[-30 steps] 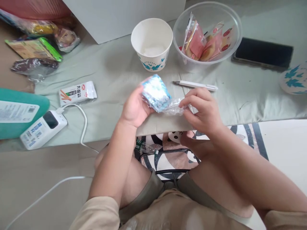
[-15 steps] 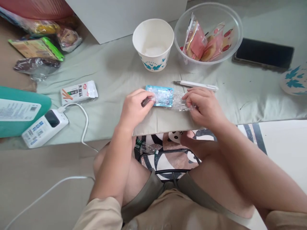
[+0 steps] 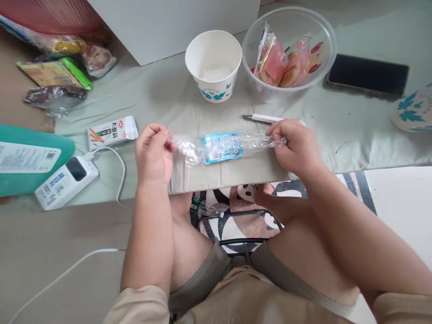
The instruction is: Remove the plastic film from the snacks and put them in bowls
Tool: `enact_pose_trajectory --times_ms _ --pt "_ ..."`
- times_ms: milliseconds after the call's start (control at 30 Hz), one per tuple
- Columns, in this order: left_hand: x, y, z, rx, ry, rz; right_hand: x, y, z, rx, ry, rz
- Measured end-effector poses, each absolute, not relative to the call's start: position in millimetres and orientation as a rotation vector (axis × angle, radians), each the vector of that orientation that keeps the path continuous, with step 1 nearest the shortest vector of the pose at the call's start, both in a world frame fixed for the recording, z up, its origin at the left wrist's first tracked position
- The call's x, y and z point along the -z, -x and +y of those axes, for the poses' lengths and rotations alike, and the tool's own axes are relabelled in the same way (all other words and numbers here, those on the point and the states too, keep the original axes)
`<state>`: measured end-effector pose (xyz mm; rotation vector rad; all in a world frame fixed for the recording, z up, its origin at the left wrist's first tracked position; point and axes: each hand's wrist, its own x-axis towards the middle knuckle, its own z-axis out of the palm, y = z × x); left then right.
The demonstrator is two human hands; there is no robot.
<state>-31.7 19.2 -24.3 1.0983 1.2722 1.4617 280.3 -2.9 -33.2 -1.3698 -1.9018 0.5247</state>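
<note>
A small blue packet (image 3: 222, 147) lies at the table's front, with clear plastic wrap (image 3: 258, 141) stretched out from both of its sides. My left hand (image 3: 155, 150) pinches the wrap's left end. The right end is gripped by my right hand (image 3: 295, 144), its fingers closed around the bunched plastic. Just behind my right hand lies a white pen-like tool (image 3: 263, 118) with a dark metal tip, partly covered by the hand. A white paper cup (image 3: 213, 67) with blue-green leaf prints stands behind the packet.
A clear plastic bowl (image 3: 249, 76) holds wrapped snacks, beside a dark phone (image 3: 367, 75). Another leaf-print cup (image 3: 413, 108) is at the right edge. On the left are a snack packet (image 3: 112, 132), a white power bank (image 3: 66, 182) with cable, a green bottle (image 3: 30, 159) and more packaged food.
My left hand has moved left, drawing out the wrap's end. My right hand has shifted slightly right. The plastic is now stretched on both sides of the blue packet.
</note>
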Motion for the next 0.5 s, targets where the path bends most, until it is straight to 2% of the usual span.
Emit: enact_pose_trajectory --times_ms 67,133,200,500 --pt "28 22 20 -1.420 -1.286 1.317 31 -278 -4 -0.577 1.262 -1.956" --pt "31 9 20 -1.147 -1.544 1.327 30 -274 -6 -0.608 1.122 -2.025" --pt "32 -2 19 -1.032 -1.637 1.347 31 -270 -6 -0.585 1.102 -2.050" --pt "29 2 16 -1.305 -1.617 1.396 30 -266 -7 -0.433 1.392 -1.792"
